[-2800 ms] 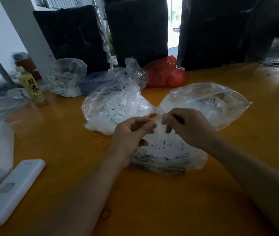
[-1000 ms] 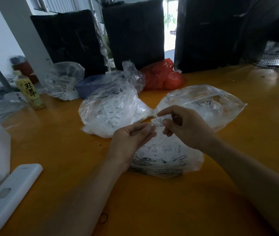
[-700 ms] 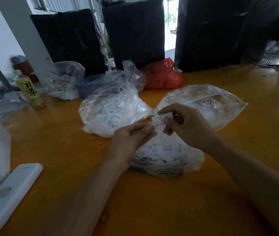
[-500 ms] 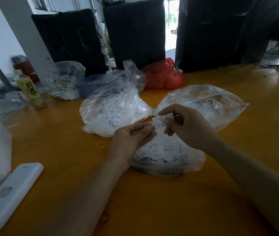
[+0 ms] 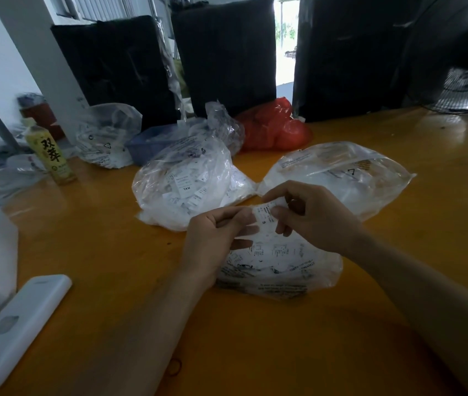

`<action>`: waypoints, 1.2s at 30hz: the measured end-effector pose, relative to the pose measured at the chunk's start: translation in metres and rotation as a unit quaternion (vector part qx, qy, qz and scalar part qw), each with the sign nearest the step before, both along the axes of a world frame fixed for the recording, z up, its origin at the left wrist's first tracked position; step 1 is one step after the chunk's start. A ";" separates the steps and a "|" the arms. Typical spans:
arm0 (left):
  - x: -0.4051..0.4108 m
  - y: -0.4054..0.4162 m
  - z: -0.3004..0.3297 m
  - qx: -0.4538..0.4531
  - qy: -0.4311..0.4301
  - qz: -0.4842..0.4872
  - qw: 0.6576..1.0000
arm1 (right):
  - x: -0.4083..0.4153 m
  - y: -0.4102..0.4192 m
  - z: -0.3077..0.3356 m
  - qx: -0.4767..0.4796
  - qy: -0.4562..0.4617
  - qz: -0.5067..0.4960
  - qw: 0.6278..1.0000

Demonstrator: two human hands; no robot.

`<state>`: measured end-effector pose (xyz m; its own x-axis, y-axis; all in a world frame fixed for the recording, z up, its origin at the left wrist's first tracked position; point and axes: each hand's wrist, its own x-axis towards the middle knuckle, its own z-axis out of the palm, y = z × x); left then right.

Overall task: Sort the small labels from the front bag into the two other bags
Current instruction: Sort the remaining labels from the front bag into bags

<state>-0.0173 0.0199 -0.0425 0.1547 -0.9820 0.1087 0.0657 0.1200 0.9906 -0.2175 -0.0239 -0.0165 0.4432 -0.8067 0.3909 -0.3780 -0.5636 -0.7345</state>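
Right hand: the right hand point(image 5: 317, 215) is up over the front bag point(image 5: 280, 267), fingers curled, thumb and forefinger pinching the top of a small label point(image 5: 265, 214) marked "S".
Left hand: the left hand point(image 5: 218, 238) sits just beside it, palm turned up, fingers bent inward; its fingertips point(image 5: 248, 220) meet the label's left edge, though whether they grip it or only touch it I cannot tell.
Label: one, held in the air between the two hands, above the front bag's mouth.
Front bag: one clear bag, lying on the orange table point(image 5: 255, 338) under both hands, with more printed labels inside.
Other bags: two, side by side behind the hands. The left bag point(image 5: 184, 187) is stuffed with white labels, one reading "XXL"; the right bag point(image 5: 341, 175) lies flatter.
Further back: one more clear bag point(image 5: 107, 135), one red bag point(image 5: 275, 127), one yellow bottle point(image 5: 51, 152).
Near corner: one white device point(image 5: 12, 330) lying flat on the table.
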 end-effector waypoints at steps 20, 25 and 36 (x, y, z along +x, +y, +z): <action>-0.002 0.000 -0.001 0.002 0.032 -0.003 0.999 | 0.011 0.002 -0.005 0.010 -0.043 -0.043 0.998; -0.002 -0.003 0.002 0.027 0.103 0.012 0.994 | 0.013 0.007 -0.003 0.060 -0.029 0.007 0.998; -0.002 0.004 0.009 -0.110 -0.153 0.050 0.981 | 0.003 0.002 0.000 0.037 -0.070 -0.010 0.997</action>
